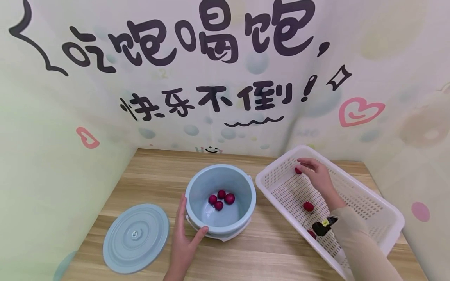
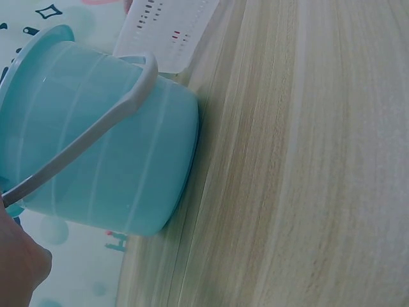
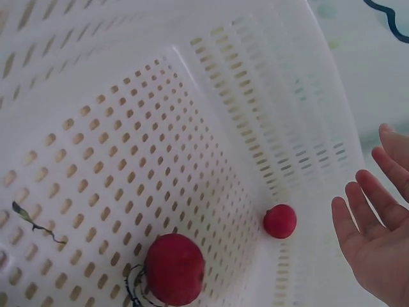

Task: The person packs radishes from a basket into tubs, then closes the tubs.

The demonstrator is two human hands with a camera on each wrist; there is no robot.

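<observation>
A light blue bucket stands upright with several small red radishes on its bottom. My left hand rests against its left side, fingers fairly straight and thumb at the near rim. The grey bucket handle hangs down the outside in the left wrist view. My right hand reaches into the white perforated basket, its fingers spread and apart from a radish near the far end wall. Closer in lies a bigger radish with a thin stringy root.
A round blue lid lies flat on the wooden table left of the bucket. Another radish sits in the basket's near part, partly hidden by the black wrist device. A printed wall borders the table's back.
</observation>
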